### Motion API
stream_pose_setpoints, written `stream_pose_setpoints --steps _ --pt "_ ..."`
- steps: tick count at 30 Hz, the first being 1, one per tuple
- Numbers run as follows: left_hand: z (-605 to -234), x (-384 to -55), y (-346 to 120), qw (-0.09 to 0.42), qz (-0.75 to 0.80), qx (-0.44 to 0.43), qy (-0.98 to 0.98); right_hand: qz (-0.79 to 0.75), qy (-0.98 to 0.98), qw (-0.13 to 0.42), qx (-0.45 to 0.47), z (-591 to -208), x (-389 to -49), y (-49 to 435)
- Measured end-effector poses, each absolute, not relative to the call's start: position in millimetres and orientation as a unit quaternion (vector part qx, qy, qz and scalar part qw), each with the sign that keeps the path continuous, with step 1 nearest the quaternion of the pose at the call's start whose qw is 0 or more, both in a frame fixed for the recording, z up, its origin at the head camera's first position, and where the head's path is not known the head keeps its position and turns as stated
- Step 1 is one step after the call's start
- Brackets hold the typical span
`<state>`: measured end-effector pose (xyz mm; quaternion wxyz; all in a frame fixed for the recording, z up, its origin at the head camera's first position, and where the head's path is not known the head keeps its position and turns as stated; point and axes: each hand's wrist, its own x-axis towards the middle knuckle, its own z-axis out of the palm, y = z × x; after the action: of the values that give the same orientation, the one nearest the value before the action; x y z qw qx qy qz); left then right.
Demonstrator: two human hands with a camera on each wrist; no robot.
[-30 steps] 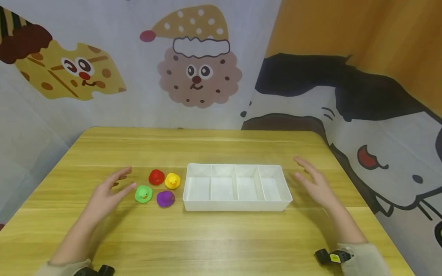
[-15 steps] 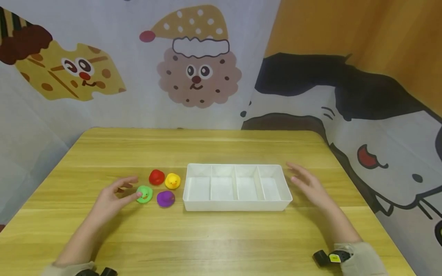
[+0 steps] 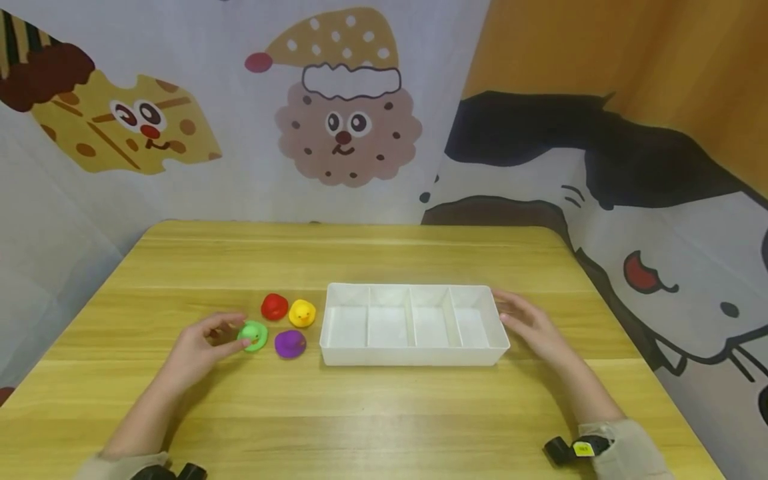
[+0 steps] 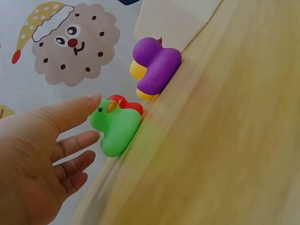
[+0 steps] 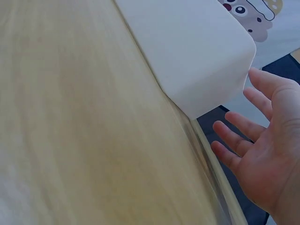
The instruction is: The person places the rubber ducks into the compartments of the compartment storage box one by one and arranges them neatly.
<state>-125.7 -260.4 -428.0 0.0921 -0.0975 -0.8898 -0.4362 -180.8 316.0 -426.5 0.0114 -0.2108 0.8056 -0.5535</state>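
A green rubber duck (image 3: 255, 335) sits on the table at the left end of a small duck group. My left hand (image 3: 201, 343) is beside it, thumb and fingers spread loosely around its near side. In the left wrist view the thumb tip overlaps the green duck's head (image 4: 99, 117); firm contact is not clear. Purple (image 3: 291, 344), red (image 3: 275, 307) and yellow (image 3: 302, 313) rubber ducks stand close by. A white divided tray (image 3: 414, 357) lies to their right. My right hand (image 3: 531, 327) is at the tray's right end, fingers loosely extended, the thumb close to its rim.
The wooden table (image 3: 384, 413) carries the ducks and tray. Behind it hangs a cartoon-printed cloth (image 3: 228, 193). Dark wrist devices (image 3: 579, 448) sit near the sleeve cuffs. The tray's compartments hold nothing visible.
My left hand has moved right to the green duck, which has turned slightly to the right. My right hand has moved left to the tray's end.
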Motion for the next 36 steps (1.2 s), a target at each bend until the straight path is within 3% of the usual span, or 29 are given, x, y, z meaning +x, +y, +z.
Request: stream_pose_setpoints --steps 21,36 --pt "-429.1 -129.3 -257.9 0.083 -0.439 -0.091 -0.890 -0.565 0.805 0.017 -0.180 -426.6 -181.2 313.7" --pt "-409.9 -126.0 -248.2 0.125 -0.441 -0.122 -0.880 -0.573 0.800 0.023 -0.175 -426.6 -179.1 312.7"
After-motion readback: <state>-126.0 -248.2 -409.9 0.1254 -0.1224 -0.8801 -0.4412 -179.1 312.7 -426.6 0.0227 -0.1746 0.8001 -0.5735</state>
